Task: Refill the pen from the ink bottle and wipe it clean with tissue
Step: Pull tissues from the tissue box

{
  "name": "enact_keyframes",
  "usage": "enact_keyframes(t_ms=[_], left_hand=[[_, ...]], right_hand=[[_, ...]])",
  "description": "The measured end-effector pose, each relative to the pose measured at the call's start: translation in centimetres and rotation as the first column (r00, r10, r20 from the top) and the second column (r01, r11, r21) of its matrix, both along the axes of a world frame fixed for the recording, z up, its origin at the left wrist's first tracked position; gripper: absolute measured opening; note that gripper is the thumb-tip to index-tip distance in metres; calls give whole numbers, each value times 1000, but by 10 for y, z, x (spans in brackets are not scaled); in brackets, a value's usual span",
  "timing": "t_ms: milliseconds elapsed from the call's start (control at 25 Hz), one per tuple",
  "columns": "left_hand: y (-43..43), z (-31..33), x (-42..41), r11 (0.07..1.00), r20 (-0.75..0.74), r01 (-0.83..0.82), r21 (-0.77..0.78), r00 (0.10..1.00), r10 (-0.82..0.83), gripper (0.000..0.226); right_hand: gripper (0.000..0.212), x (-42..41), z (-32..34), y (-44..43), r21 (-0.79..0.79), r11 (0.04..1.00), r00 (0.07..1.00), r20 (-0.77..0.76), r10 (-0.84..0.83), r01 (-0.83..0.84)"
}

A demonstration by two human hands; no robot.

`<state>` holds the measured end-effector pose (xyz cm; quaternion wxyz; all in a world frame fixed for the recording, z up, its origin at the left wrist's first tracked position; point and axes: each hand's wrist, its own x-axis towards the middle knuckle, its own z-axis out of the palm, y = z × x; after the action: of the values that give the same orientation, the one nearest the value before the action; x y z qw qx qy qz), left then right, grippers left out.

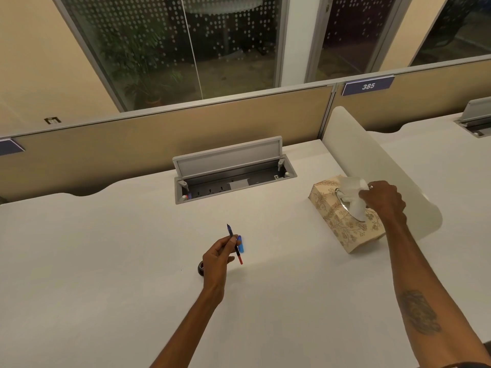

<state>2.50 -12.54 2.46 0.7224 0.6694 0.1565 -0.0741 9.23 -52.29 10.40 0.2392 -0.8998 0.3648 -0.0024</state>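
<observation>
My left hand holds a thin dark pen over the middle of the white desk, nib pointing away, a red end below the fingers. A small blue piece, maybe the cap, lies just right of the pen. A dark round object, perhaps the ink bottle, is mostly hidden behind my left wrist. At the right, my right hand pinches a white tissue sticking up out of a beige floral tissue box.
A cable tray with its grey lid raised is set into the desk behind the pen. A white curved divider stands right of the tissue box. A tan partition closes the desk's far edge.
</observation>
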Motion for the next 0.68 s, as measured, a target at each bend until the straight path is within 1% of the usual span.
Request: enact_keyframes(t_ms=[120, 240, 400, 680], left_hand=[[4, -2, -3, 1000, 0, 1, 4, 1000, -1, 18], [9, -3, -4, 1000, -6, -9, 10, 1000, 9, 23], [13, -4, -5, 1000, -3, 3, 16, 1000, -3, 24], [21, -2, -6, 999, 13, 30, 18, 999, -31, 25]], right_hand=[[20, -1, -5, -1, -2, 1000, 1000, -5, -20, 20], [24, 0, -7, 1, 14, 999, 998, 58, -39, 38], [29, -6, -7, 7, -48, 997, 995, 89, -55, 60], [24, -14, -1, 13, -93, 995, 995, 97, -34, 43]])
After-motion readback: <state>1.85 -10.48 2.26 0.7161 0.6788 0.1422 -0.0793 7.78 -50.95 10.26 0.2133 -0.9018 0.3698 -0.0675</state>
